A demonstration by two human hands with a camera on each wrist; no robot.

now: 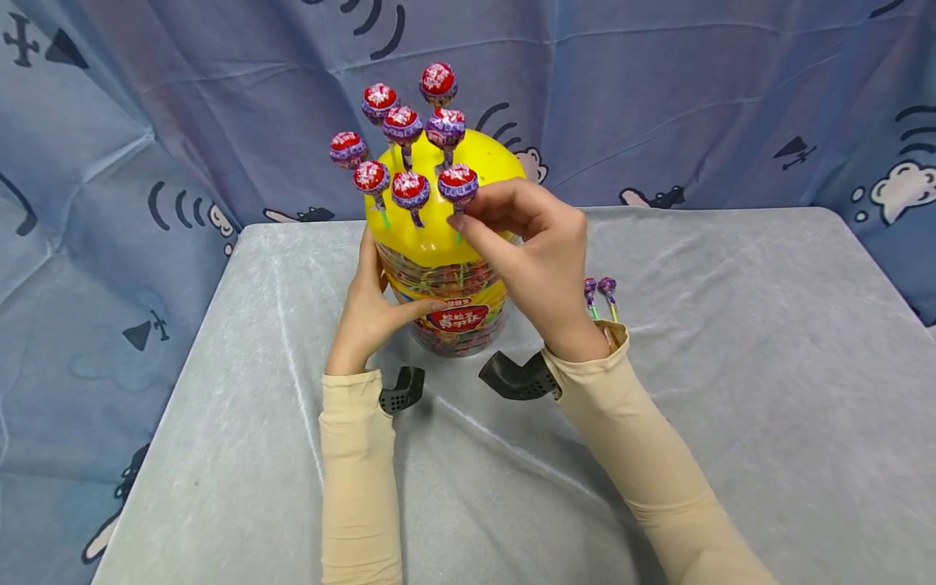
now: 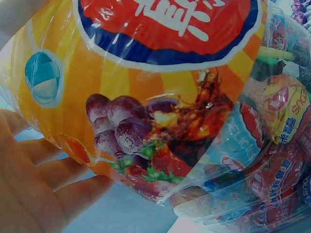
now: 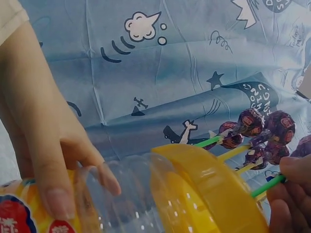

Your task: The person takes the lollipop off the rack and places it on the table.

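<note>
Left hand clamped around clear jar at counter centre. Eight lollipops planted in yellow lid, sticks near upright. Right hand pinching rightmost lollipop, stick pointing down into lid. Two spare lollipops lying right of jar.

You have two loose purple lollipops lying side by side near the middle of the grey surface, toward its far edge. Behind that edge hangs a blue cartoon-printed cloth, wrapping around the left side too.
</note>
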